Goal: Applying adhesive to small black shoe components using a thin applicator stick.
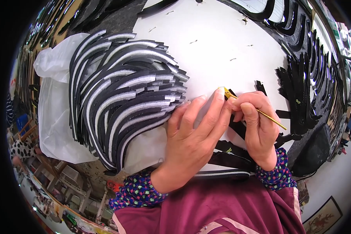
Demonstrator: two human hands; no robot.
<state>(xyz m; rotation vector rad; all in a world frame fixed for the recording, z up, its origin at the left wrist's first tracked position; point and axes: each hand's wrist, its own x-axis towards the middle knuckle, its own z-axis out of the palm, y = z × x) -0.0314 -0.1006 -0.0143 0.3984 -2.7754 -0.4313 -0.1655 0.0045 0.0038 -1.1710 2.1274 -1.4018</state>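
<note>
In my right hand [257, 130] is a thin gold-coloured rod tool [276, 121], pinched between thumb and fingers. Its flat yellow tip points away to the left and meets the index fingertip of my left hand [197, 140]. My left hand lies with fingers stretched and spread on the white board [210, 46], its outer edge against a big heap of curved black strips with white-grey bands [136, 103]. Dark strips [236, 126] lie partly under my hands. Whatever lies directly beneath my fingers is hidden.
Crumpled translucent plastic sheeting [52, 113] lies under the heap's left side. Many plain black curved strips [300, 89] crowd the right edge, with more at the far side. A single banded strip [222, 174] lies at the near edge, against my purple apron [222, 206].
</note>
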